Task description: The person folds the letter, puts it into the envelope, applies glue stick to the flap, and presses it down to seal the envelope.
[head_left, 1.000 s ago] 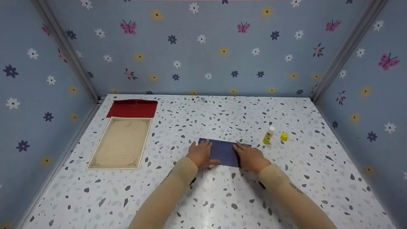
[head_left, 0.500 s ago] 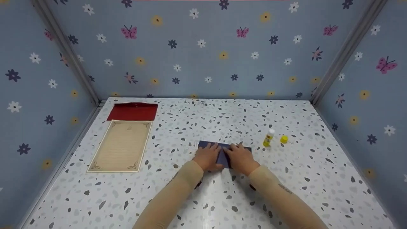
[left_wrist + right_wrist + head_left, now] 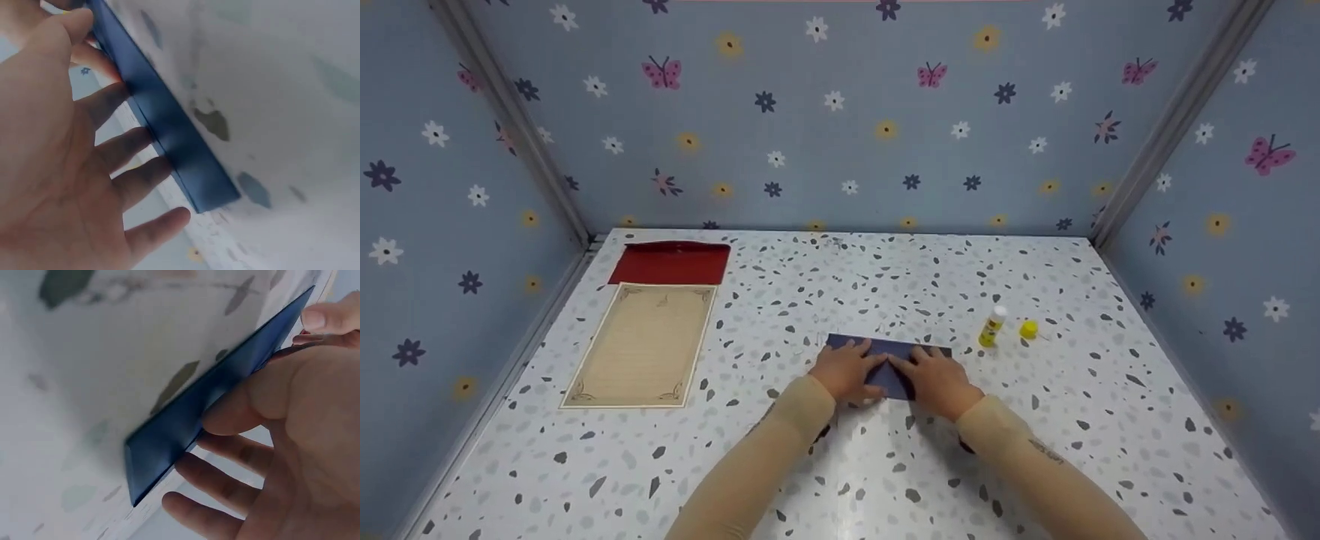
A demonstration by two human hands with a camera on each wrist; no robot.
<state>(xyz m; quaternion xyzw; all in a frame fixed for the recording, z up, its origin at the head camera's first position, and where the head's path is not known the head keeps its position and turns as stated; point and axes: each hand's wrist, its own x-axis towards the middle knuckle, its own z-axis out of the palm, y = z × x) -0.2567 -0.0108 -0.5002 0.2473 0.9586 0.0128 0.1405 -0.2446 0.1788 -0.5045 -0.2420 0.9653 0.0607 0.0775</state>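
A dark blue envelope (image 3: 892, 385) lies flat on the speckled table, in the middle of the head view. My left hand (image 3: 844, 372) rests on its left part with fingers spread and fairly straight. On the right part, my right hand (image 3: 943, 381) presses with its fingers extended. Both index fingertips come close together near the envelope's middle. In the left wrist view, several fingertips touch the blue envelope (image 3: 169, 126) along its far side. From the right wrist, the thumb lies against the envelope (image 3: 163, 444). The hands hide part of its surface.
Right of the hands stands a yellow glue stick (image 3: 991, 328) with a white end, and its yellow cap (image 3: 1029, 330) sits beside it. At the left lie a bordered beige letter sheet (image 3: 641, 345) and a red envelope (image 3: 671, 264). Patterned panels (image 3: 840, 112) enclose the table.
Both hands slid inward over the envelope from its two ends. Since half a second ago, the right hand has shifted slightly back to the right. The envelope stays in place.
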